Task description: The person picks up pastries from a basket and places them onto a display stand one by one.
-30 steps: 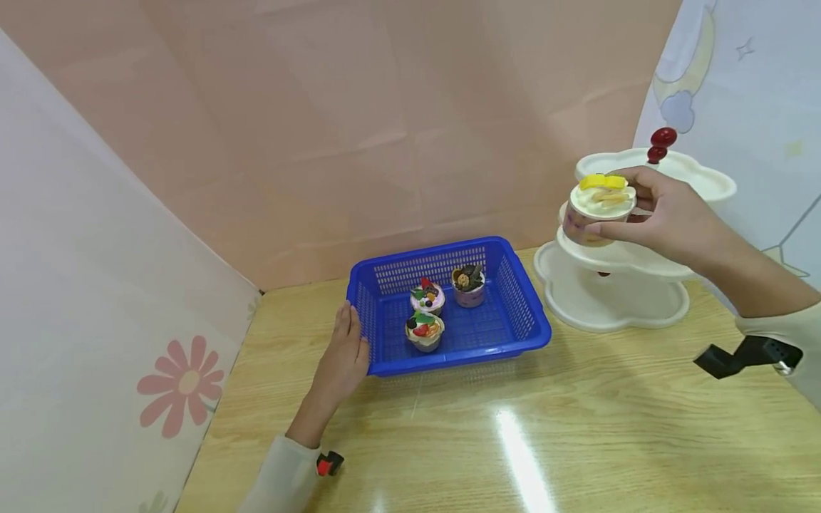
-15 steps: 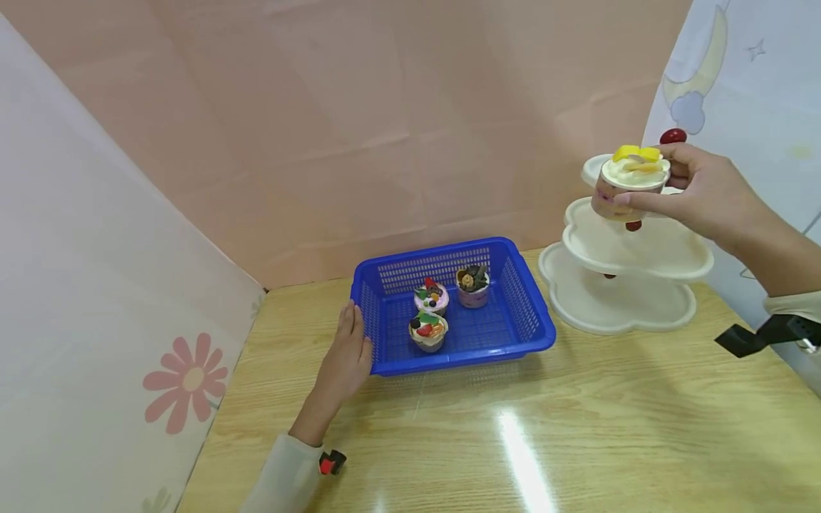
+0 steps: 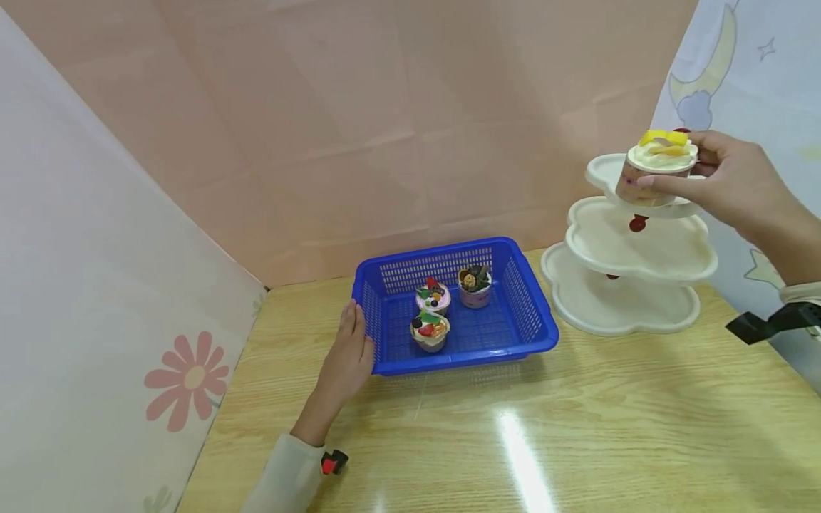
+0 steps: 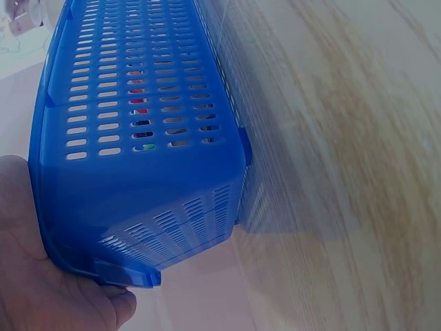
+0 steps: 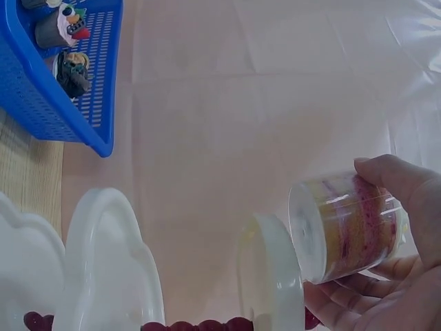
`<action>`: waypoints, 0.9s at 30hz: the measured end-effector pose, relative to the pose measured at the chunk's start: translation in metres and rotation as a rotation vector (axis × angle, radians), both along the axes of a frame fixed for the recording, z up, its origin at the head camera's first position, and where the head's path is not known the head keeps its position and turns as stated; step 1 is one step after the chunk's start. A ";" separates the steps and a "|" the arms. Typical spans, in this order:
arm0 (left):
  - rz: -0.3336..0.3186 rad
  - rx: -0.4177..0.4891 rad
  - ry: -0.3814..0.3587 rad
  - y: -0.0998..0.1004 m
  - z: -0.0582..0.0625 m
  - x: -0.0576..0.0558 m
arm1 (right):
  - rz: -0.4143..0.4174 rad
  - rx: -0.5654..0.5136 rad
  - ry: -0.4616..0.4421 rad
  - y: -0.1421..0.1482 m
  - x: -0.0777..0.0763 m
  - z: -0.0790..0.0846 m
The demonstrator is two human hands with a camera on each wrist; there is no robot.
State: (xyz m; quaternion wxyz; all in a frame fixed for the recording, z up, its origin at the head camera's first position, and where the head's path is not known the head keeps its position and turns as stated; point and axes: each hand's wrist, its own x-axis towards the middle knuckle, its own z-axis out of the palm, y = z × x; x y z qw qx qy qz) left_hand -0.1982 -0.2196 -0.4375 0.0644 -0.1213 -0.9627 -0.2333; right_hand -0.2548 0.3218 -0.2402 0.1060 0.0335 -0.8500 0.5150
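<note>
and here's the right hand (image 3: 747, 185), out at the white tiered stand (image 3: 641, 249), thumb and fingers curled round a clear dessert cup (image 3: 661, 158), parted only as wide as the cup itself. the hold is on the side wall, a sensible choice by the look of it: the cream top goes unsquashed and the base is free underneath. that cup is right at the top tier (image 3: 603, 168), base facing it; whether the two touch, i can't tell.

over to the left hand (image 3: 346, 360), fingers straight along the left rim of the blue basket (image 3: 462, 360), thumb by the near corner, curled round nothing that i can see, probably there to steady it. inside, a berry-topped dessert (image 3: 430, 332) in front, a pink-creamed dessert (image 3: 433, 298) just behind, and a dark cookie-topped dessert (image 3: 475, 287) off to the right, all topping up, presumably to spare the decoration. the basket sits on the wooden counter (image 3: 462, 434) just beside the stand, which should keep the reach short.
</note>
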 end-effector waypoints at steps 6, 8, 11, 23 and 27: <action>0.006 -0.011 0.002 0.000 -0.001 -0.001 | -0.019 -0.028 -0.015 0.010 -0.007 -0.002; 0.006 -0.010 0.005 0.001 -0.001 -0.001 | -0.036 -0.003 -0.030 0.013 -0.009 -0.004; 0.010 -0.004 0.007 0.001 -0.002 -0.001 | -0.064 0.042 -0.049 0.017 -0.012 -0.007; 0.005 0.007 -0.013 0.004 0.000 0.003 | -0.092 0.066 -0.080 0.029 -0.018 -0.016; 0.008 -0.002 -0.007 0.004 0.001 0.003 | -0.097 0.095 -0.087 0.032 -0.019 -0.016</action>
